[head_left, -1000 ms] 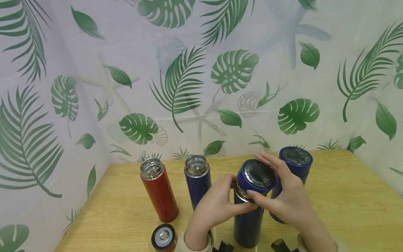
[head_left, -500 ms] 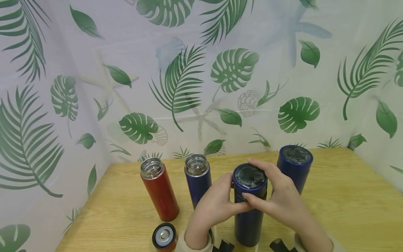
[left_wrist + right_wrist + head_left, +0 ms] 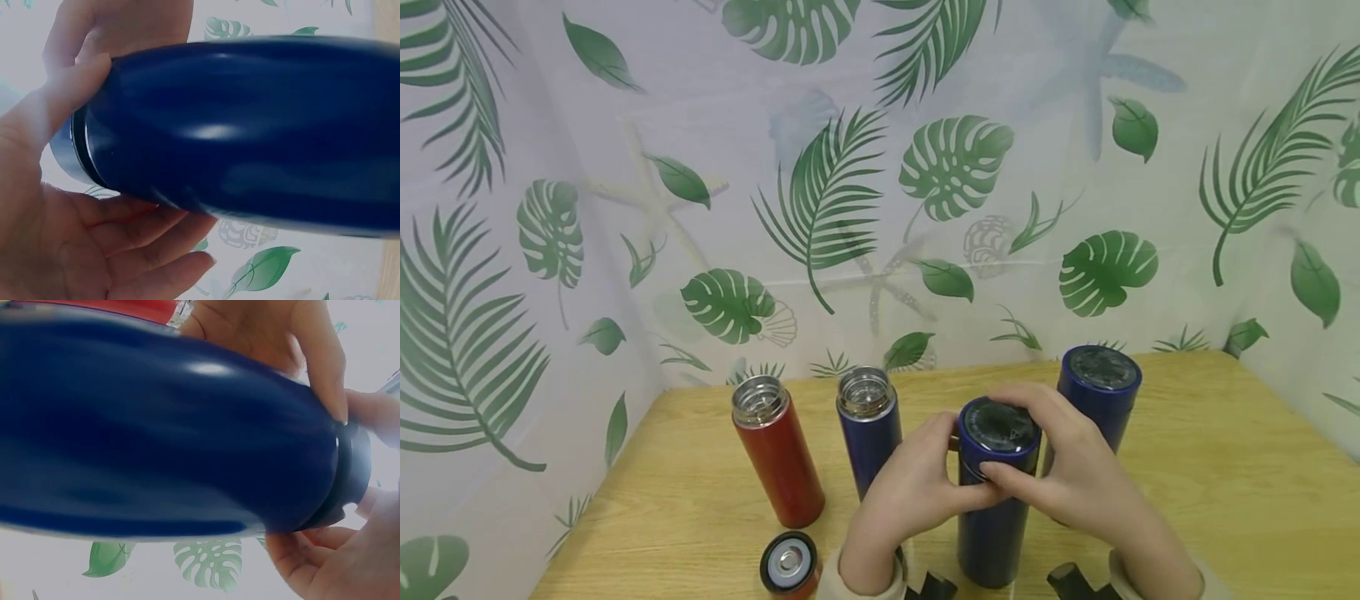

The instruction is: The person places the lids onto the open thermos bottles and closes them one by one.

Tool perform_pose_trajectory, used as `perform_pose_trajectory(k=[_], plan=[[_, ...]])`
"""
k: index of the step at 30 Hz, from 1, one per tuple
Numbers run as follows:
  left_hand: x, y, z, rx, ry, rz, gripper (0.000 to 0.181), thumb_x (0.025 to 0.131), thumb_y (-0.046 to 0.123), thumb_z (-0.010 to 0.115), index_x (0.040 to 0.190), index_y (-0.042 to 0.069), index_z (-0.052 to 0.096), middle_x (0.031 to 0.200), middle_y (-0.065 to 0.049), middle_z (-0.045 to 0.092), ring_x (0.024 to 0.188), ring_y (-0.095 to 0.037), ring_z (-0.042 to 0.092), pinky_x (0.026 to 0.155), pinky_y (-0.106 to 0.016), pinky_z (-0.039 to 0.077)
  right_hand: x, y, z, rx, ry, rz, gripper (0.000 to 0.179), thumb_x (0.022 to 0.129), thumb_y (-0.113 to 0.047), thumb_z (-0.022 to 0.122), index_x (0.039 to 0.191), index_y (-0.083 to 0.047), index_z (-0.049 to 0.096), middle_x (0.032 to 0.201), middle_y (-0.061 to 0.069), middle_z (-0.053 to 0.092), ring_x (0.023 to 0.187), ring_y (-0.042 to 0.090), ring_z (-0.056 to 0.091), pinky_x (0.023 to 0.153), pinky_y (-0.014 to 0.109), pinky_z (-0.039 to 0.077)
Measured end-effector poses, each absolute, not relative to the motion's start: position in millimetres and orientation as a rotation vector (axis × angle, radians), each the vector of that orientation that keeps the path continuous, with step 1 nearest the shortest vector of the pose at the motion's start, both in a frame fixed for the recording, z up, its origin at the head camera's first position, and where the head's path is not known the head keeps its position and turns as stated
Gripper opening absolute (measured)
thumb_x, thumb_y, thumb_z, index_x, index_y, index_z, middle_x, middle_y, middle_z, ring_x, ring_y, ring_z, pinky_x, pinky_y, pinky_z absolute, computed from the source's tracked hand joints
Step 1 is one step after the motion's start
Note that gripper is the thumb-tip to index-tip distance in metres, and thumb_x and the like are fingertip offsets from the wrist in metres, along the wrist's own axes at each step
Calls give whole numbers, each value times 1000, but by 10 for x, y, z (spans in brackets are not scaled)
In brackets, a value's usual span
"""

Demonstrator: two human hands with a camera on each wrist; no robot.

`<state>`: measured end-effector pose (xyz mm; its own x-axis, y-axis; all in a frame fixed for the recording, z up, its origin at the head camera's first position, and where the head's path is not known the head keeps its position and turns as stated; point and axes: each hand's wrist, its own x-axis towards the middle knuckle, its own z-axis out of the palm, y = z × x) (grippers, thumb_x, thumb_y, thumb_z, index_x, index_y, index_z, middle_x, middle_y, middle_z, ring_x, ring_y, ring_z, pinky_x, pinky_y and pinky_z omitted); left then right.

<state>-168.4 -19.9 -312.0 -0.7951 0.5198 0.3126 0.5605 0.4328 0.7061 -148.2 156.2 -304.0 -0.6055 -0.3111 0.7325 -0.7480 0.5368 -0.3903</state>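
A dark blue thermos (image 3: pixel 991 542) stands upright on the table in the head view, its blue lid (image 3: pixel 997 425) seated on the mouth. My left hand (image 3: pixel 906 479) grips the body just below the lid, thumb in front. Curled round the lid is my right hand (image 3: pixel 1078 467), with its thumb at the lid's near side. Both wrist views show the blue body up close; in the right wrist view a dark band lies between the lid (image 3: pixel 359 462) and the body (image 3: pixel 187 437). Parts of the lid are hidden behind fingers.
To the left stand a red thermos (image 3: pixel 784 467) and a second blue thermos (image 3: pixel 868 442), both lidless. A red lid (image 3: pixel 788 567) lies inner side up near the front. A capped blue thermos (image 3: pixel 1101 400) stands behind my right hand. The wooden table (image 3: pixel 685 483) meets a leaf-printed backdrop.
The lid was tilted on the thermos mouth one second ago; now it sits level on it. My right hand has come down with the lid, while my left hand has kept its grip.
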Motion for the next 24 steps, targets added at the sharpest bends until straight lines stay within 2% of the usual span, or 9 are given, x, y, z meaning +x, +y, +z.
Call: perform_pose_trajectory(k=[6,13,19,24], plan=[[-1688,-198,-3117,-965,-2636,-1320,50,72,31,72,110,8,50,101,1,55,89,-8,55,73,-21,45,-1497,1591,-3045,949,-2187,982,56,67,-6,76,117,-8,51,120,5,49,109,19,46,89,17,33],[-1686,-186,-3118,-922,-2667,-1332,52,71,37,72,110,11,50,102,5,54,91,-9,55,74,-23,45,-1633,1691,-3104,1292,-1985,1435,55,68,16,65,118,6,44,126,7,45,114,15,44,87,20,39],[-1692,-180,-3121,-918,-2691,-1358,52,71,36,73,110,12,50,102,6,53,93,-10,54,75,-23,45,-1637,1750,-3095,1349,-1985,1640,45,74,15,60,115,8,42,127,11,41,115,18,43,87,25,40],[-1692,-182,-3120,-910,-2704,-1350,52,71,37,73,110,12,49,102,5,54,93,-10,55,74,-23,45,-1627,1749,-3074,1357,-1990,1640,44,76,14,59,115,6,42,126,13,40,115,19,42,88,25,40]])
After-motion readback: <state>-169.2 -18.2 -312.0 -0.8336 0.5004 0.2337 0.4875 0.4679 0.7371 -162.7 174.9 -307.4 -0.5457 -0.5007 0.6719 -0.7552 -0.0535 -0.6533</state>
